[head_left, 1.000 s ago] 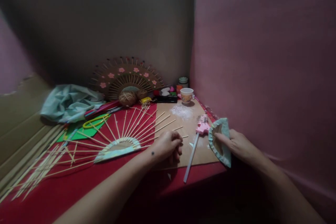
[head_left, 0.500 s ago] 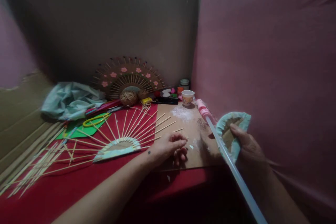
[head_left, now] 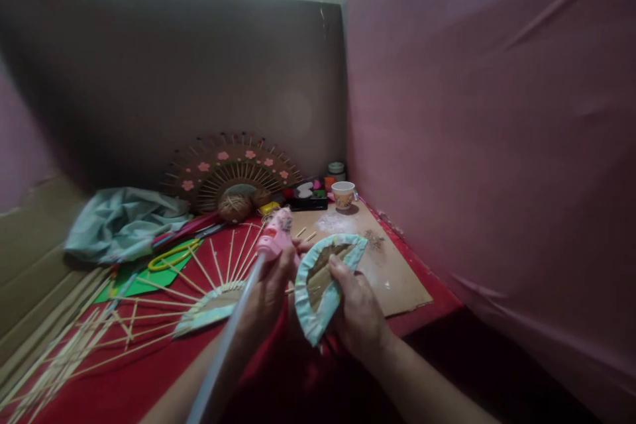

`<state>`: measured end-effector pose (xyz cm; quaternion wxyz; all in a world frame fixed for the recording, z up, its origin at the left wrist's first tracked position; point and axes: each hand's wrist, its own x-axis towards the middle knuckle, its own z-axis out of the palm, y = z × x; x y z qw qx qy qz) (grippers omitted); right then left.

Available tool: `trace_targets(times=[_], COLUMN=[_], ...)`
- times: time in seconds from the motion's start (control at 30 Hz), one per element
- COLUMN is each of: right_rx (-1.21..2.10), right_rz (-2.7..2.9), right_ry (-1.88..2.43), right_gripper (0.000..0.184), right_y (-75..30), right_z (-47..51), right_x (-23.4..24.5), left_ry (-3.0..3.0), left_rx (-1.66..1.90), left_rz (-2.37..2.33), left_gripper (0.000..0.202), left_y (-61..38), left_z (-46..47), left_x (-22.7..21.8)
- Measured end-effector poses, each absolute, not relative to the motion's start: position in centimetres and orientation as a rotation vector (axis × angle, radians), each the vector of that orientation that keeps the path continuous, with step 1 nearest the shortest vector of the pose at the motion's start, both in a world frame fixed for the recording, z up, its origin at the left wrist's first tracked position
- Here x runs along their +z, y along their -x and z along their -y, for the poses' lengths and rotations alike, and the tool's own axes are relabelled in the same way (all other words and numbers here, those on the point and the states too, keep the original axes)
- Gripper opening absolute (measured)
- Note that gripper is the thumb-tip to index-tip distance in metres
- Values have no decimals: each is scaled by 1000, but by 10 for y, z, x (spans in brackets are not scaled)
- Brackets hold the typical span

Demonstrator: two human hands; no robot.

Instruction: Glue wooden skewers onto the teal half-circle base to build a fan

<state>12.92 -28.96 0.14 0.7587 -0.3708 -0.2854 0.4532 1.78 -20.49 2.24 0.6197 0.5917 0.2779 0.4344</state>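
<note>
My left hand (head_left: 265,298) is closed around a pink glue gun (head_left: 275,235), which points up and away from me. A long translucent glue stick (head_left: 226,344) sticks out of its back end toward me. My right hand (head_left: 360,311) grips a half-round cardboard piece (head_left: 318,271), its edge wrapped in light blue-green fabric, thumb on the brown face. To the left, on the red cloth, lies a fan frame of thin sticks (head_left: 186,285) spreading from a similar fabric-edged base (head_left: 211,311). My left hand and the glue stick partly cover that frame.
A brown board (head_left: 402,285) lies at right, with a paper cup (head_left: 344,195) at its back. Behind stand a finished-looking flowered fan (head_left: 238,165) and a twine ball (head_left: 234,207). Yellow-handled scissors (head_left: 171,257), crumpled fabric (head_left: 122,225) and loose sticks (head_left: 67,351) are at left.
The glue gun has moved from the right side, beside my right hand, into my left hand. My right hand has brought the half-round piece leftward. The view has shifted.
</note>
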Motion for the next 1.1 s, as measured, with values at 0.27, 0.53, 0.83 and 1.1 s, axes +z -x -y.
trace_targets(times=[0.27,0.53,0.83,1.1], right_rx=[1014,1151,1289,812], right_rz=[317,317,1013,1824], right_ry=[729,845,1051,1284], right_gripper=[18,11,21,26], right_y=[-170,-182,-117,-122], right_z=[239,171,232,242], right_x=[5,16,-9,-14], left_ry=[-1399,-1407,-1224,-1196], left_rx=[818,896,1101,1101], left_rz=[-207,-444,-610,-614], left_gripper=[44,25,21,12], left_y=[41,36,41,39], left_z=[170,157,140,144], left_x=[61,65,33,40])
